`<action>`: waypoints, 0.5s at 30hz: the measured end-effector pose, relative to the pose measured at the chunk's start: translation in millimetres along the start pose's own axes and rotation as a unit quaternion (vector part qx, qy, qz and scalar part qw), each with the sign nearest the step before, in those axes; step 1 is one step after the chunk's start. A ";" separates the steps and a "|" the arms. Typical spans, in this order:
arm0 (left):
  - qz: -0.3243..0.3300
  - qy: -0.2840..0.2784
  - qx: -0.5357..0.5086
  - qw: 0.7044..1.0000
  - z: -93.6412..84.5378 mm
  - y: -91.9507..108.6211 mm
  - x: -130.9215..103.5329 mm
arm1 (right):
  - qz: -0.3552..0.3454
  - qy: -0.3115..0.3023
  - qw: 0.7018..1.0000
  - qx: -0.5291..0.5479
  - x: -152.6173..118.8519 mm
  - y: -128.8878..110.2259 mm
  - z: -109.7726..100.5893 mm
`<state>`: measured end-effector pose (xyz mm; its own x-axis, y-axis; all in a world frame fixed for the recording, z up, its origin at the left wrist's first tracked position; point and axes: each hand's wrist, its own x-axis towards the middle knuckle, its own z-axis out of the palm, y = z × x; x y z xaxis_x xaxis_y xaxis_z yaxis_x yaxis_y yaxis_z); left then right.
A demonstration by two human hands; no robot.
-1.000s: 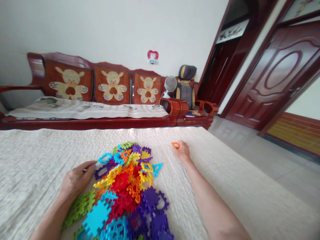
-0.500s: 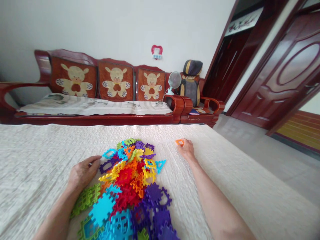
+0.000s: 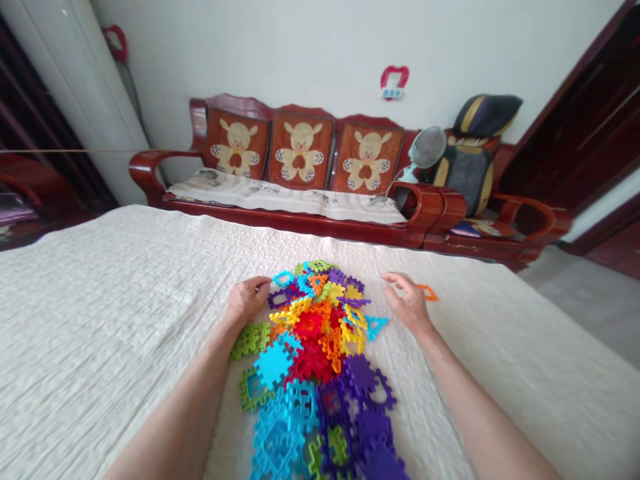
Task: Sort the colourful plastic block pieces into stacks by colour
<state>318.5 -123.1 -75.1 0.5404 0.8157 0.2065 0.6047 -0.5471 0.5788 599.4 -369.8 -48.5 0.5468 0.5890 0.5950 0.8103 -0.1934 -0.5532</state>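
Orange piece [image 3: 429, 292] beyond right hand [image 3: 407, 301].

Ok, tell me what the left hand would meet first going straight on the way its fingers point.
Most likely the light-blue open frame at the edge of the pile, just past the left hand's fingertips. Depth is unclear, so it might pass over it.

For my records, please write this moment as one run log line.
left hand: at left edge of pile, grip unclear | right hand: open, between pile and orange piece | orange piece: on cloth
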 end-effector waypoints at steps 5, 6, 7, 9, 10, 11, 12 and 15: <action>0.006 0.006 -0.009 1.000 -1.3 2.7 -1.5 | -0.129 -0.205 0.968 0.064 14.5 -84.5 27.5; 0.007 0.005 -0.010 1.000 -1.5 3.0 -1.7 | -0.153 -0.243 0.957 0.047 18.5 -95.1 34.2; 0.009 0.005 -0.011 1.000 -1.7 3.2 -1.9 | -0.169 -0.269 0.948 0.021 22.6 -102.8 41.2; 0.011 0.003 -0.012 1.000 -1.9 3.2 -2.1 | -0.174 -0.310 0.934 -0.042 29.7 -110.2 54.9; 0.013 0.003 -0.013 1.000 -1.8 3.1 -2.2 | -0.164 -0.325 0.929 -0.072 32.4 -111.1 60.9; 0.013 0.003 -0.015 1.000 -1.7 2.9 -2.2 | -0.148 -0.337 0.925 -0.097 34.3 -110.9 66.1; 0.014 0.002 -0.017 1.000 -1.6 2.9 -2.4 | -0.130 -0.346 0.922 -0.115 35.6 -110.0 70.3; 0.008 0.003 -0.023 1.000 -1.5 3.2 -2.7 | -0.092 -0.355 0.921 -0.130 35.4 -107.9 78.2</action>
<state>318.1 -126.7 -72.7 0.5462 0.8077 0.2218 0.5677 -0.5517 0.6111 514.9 -266.8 -13.4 0.1942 0.9775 0.0828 0.9491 -0.1659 -0.2678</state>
